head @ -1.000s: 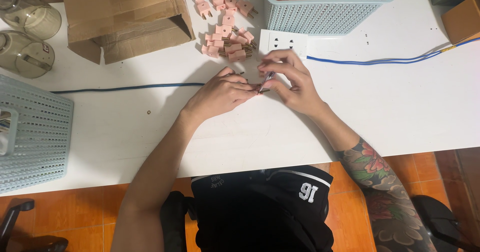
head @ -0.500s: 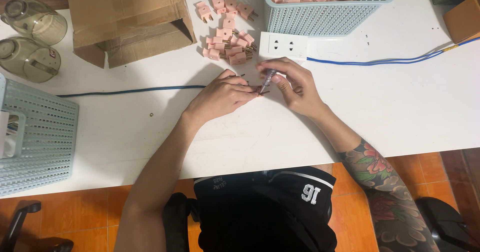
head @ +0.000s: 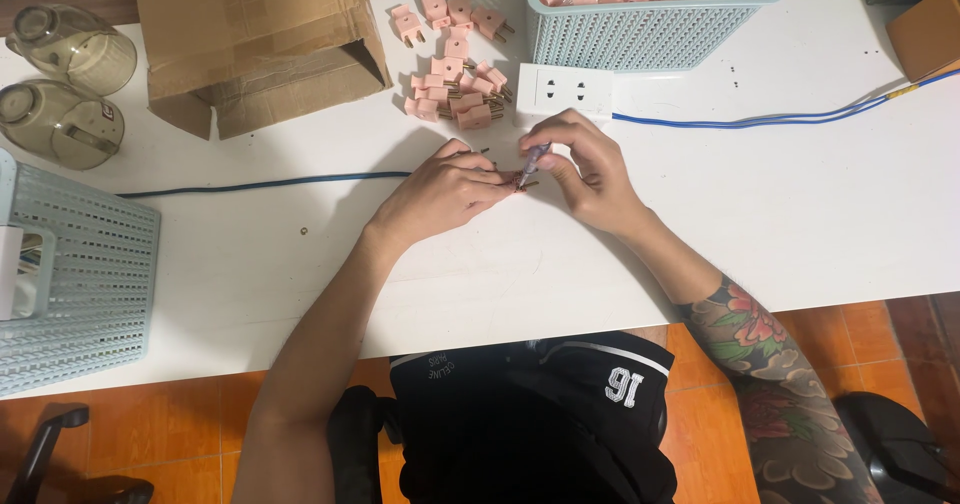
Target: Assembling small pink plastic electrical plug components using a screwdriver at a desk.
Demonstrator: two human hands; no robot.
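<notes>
My left hand [head: 440,192] rests on the white table [head: 780,224] and pinches a small pink plug adapter [head: 519,177], mostly hidden by my fingers. My right hand [head: 585,169] holds a thin pen-like screwdriver [head: 537,158] with a clear handle, its tip down against the adapter. Just beyond my hands lies a loose pile of pink plug adapters [head: 452,82] and a white socket block [head: 564,92] on a blue cable [head: 780,117].
A light blue basket [head: 650,24] holding more pink adapters stands at the back. An open cardboard box [head: 255,44] sits back left, two glass jars [head: 60,84] lie far left, and another light blue basket [head: 70,274] stands at the left edge. A brown box [head: 925,29] is at the right.
The view has shifted slightly. My right hand has tilted the screwdriver more upright over the adapter; my left hand stays in place.
</notes>
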